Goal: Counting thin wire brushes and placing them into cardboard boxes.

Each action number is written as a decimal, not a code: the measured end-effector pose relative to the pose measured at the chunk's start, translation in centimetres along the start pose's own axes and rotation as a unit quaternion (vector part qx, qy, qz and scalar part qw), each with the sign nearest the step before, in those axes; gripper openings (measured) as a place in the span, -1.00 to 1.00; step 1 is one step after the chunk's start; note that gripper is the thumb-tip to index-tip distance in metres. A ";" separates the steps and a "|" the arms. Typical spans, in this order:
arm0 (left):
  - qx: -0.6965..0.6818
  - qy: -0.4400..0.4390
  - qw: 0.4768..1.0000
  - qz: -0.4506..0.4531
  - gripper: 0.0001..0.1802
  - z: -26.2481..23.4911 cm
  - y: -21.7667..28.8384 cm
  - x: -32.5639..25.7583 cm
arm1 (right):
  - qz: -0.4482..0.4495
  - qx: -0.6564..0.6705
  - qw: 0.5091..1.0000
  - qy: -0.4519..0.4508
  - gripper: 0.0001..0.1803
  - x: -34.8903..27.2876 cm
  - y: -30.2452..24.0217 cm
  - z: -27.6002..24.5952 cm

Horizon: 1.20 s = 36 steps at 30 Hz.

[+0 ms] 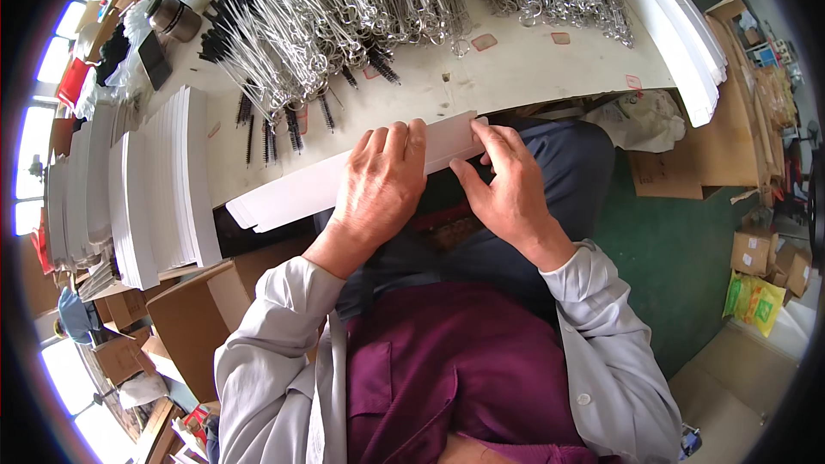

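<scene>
A long, narrow white carton (296, 198) lies slanting along the near edge of the table. My left hand (382, 176) is wrapped over its middle, with the fingers close together across the top; the thumb is hidden. At the carton's right end, my right hand (507, 176) has its index finger on the far corner and its thumb at the near edge, gripping the end between them. Beyond the carton lie heaps of thin wire-handled brushes (318, 34) with looped ends and dark bristles. Several black bristle tips (292, 125) point toward the carton.
Stacks of flat white cartons stand at the left (163, 180) and at the far right (679, 34) of the table (533, 69). A dark metal jar (174, 19) and a black phone-like slab (155, 60) sit at the back left. Brown cardboard boxes (193, 318) stand below, left.
</scene>
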<state>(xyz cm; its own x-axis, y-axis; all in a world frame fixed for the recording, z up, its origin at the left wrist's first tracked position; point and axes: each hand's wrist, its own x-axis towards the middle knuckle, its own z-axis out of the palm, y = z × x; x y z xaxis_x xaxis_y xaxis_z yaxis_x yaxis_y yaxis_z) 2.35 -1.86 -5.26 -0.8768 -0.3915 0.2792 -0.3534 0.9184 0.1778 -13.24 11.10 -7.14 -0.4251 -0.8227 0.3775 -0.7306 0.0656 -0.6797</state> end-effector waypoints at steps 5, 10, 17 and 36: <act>0.001 -0.001 1.000 0.003 -0.18 0.5 -0.6 -0.5 | 0.106 0.140 0.984 -0.018 -0.49 -0.2 0.0 0.8; 0.000 -0.004 1.000 -0.001 -0.18 0.8 -1.0 -1.0 | 0.147 0.224 0.963 -0.033 -0.57 0.1 0.2 0.4; -0.001 0.006 1.000 0.015 -0.15 1.0 -1.3 -1.5 | 0.247 0.339 0.896 -0.144 -0.69 1.2 1.0 -1.1; -0.014 0.039 0.997 0.058 -0.32 0.9 -1.7 -1.9 | 0.438 0.547 0.660 -0.270 -0.56 2.8 1.4 -2.5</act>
<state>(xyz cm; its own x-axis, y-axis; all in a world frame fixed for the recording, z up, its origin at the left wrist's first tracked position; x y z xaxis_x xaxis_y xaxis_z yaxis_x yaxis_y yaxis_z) 4.29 -2.59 -6.89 -0.8829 -0.2866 0.3720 -0.2407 0.9564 0.1656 -16.79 10.35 -5.49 0.0398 -0.8401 -0.5410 0.6179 0.4462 -0.6474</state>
